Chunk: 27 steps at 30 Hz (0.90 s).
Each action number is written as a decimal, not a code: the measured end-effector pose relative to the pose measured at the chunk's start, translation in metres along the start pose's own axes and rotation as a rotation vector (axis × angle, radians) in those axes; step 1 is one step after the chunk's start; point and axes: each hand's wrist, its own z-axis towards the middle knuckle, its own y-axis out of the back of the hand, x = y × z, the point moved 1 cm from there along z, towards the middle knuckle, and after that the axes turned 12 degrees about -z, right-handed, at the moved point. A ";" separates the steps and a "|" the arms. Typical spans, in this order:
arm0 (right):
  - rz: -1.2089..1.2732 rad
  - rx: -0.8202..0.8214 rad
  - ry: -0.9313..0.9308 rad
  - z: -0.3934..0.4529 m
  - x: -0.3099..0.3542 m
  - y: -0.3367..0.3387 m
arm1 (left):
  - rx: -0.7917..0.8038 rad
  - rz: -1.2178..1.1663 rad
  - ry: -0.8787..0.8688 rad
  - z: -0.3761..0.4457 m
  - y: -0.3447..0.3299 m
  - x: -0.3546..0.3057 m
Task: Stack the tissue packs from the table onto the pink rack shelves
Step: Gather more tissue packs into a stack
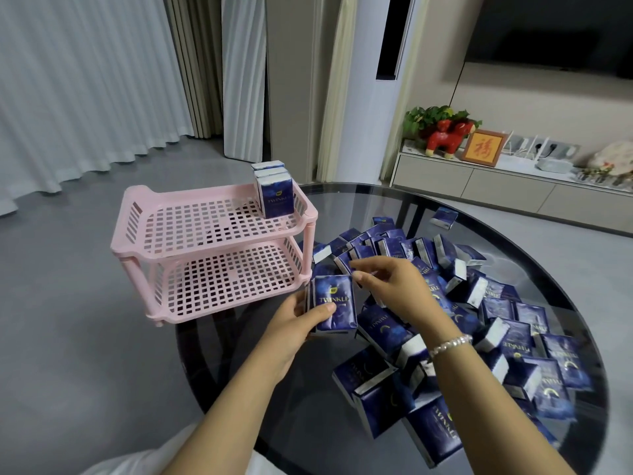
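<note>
Hands: left (301, 323) grips upright tissue packs (334, 303), right (394, 286) pinches another over glass table (308, 389).

Views: one only, head-worn, wide-angle; no second view to share ground with.
Position: above the near edge of the round glass table (428, 207).
Facing: forward and down, over both forearms.
Nearness: close; the left hand (294, 323) and right hand (394, 286) sit mid-frame.
Far field: pink rack (164, 204) left, curtains (85, 80) beyond.
</note>
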 end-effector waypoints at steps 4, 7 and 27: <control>-0.412 0.197 -0.132 -0.002 -0.019 0.008 | -0.062 -0.023 -0.043 0.005 0.004 0.003; -0.581 0.305 -0.180 -0.010 -0.024 0.004 | -0.068 -0.015 -0.057 0.008 0.005 0.005; 0.190 0.065 -0.272 -0.013 -0.021 -0.017 | -0.146 -0.105 -0.141 0.005 0.014 0.001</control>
